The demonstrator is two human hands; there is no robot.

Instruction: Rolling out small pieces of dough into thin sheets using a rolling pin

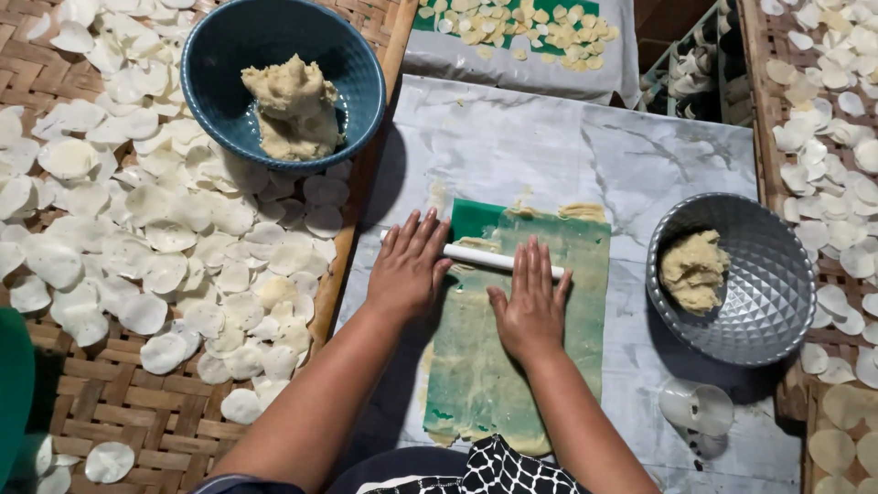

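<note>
Covering the left side of the scene, a woven bamboo tray holds many thin, pale round dough discs laid in overlapping rows. A second woven tray on the far right carries more discs of the same kind. Between the trays lies a marble-patterned work surface. On it, near the person, a green plastic sheet is spread lengthwise, with a thin layer of rolled dough smeared over most of its area.

At far left, a dark blue bowl sits on the tray and contains a large lump of pale dough. At right, a faceted metal bowl rests on the work surface and holds a smaller portion of dough.

A white rolling rod lies across the far part of the sheet. The left hand and right hand both rest flat on the rod, palms down, fingers extended and slightly spread, pressing it against the dough.

A small clear cup-shaped object, possibly a round cutter, lies on its side at near right.
</note>
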